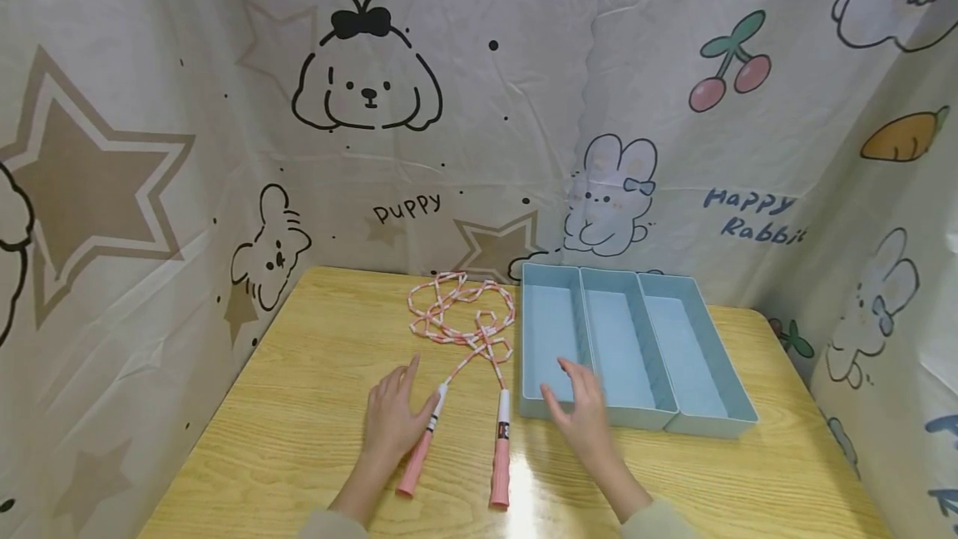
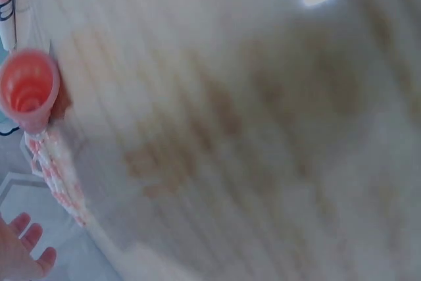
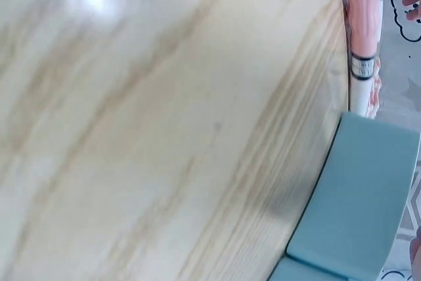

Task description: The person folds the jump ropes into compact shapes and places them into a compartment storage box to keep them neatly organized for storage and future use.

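Note:
A jump rope with pink-and-white beaded cord lies on the table, its left handle and right handle pointing toward me. My left hand is beside the left handle, fingers extended and thumb near its white part; whether it touches cannot be told. In the left wrist view, the handle's hollow pink end faces the camera, with my left fingers lower down. My right hand, thumb and fingers apart and holding nothing, hovers at the front of the light blue divided box.
The box has three long compartments and stands at the right on the wooden table. A printed fabric curtain encloses the back and sides. Light glares off the tabletop near the right handle.

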`<state>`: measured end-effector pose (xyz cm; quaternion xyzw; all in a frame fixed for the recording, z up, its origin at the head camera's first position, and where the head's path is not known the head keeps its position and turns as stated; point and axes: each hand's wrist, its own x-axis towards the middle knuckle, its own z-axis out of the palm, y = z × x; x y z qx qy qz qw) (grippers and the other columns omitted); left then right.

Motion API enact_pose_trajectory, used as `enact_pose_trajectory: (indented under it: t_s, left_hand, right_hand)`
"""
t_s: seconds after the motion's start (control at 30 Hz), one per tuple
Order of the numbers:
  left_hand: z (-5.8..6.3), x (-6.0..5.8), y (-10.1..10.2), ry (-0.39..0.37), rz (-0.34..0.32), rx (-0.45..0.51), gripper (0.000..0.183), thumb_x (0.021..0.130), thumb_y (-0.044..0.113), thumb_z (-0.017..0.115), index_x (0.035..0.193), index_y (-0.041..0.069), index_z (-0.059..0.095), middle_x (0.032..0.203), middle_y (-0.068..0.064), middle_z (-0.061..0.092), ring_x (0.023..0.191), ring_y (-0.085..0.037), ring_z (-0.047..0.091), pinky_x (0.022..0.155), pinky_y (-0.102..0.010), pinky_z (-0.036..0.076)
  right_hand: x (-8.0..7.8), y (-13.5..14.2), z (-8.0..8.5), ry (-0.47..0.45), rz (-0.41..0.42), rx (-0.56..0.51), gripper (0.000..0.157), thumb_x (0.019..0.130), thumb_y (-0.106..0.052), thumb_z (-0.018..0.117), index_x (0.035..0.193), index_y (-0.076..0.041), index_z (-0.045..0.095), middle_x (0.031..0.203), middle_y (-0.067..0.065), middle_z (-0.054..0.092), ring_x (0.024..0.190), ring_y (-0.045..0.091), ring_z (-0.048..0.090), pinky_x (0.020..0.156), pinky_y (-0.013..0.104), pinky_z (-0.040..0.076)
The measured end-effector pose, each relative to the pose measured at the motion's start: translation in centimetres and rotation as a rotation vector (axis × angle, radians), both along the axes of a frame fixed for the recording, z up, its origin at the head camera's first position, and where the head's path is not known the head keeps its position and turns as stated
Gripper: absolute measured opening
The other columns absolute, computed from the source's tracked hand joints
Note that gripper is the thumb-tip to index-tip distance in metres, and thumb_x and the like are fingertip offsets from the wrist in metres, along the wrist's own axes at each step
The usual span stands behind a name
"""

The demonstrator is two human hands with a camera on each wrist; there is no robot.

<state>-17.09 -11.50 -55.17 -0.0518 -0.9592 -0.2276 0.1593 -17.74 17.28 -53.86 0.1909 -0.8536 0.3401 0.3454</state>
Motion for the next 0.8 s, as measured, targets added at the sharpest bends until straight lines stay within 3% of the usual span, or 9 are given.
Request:
enact_pose_trajectory:
  t_s: [0.5, 0.8]
  left_hand:
    - [-1.2, 1.8, 0.6, -0.038, 0.042, 0.048, 0.066, 0.082, 0.045, 0.060, 0.136, 0.012, 0.042, 0.108, -0.014, 0.056, 0.095, -0.029, 0.052, 0.076, -0.043, 0.042]
    - [-1.4, 2.4, 0.9, -0.076, 0.058, 0.054, 0.063, 0.081, 0.046, 0.061, 0.133, 0.012, 0.047, 0.107, -0.013, 0.058, 0.094, -0.028, 0.054, 0.075, -0.042, 0.043]
  right_hand:
    - [1.3, -3.0, -1.2, -0.005, 0.035, -0.015, 0.046, 0.071, -0.009, 0.073, 0.111, 0.006, 0.056, 0.099, 0.015, 0.057, 0.091, 0.026, 0.054, 0.079, 0.038, 0.046]
    - [1.8, -4.1, -1.7, -0.027, 0.057, 0.011, 0.046, 0.071, -0.007, 0.074, 0.112, 0.005, 0.056, 0.097, 0.014, 0.057, 0.091, 0.023, 0.052, 0.079, 0.034, 0.047]
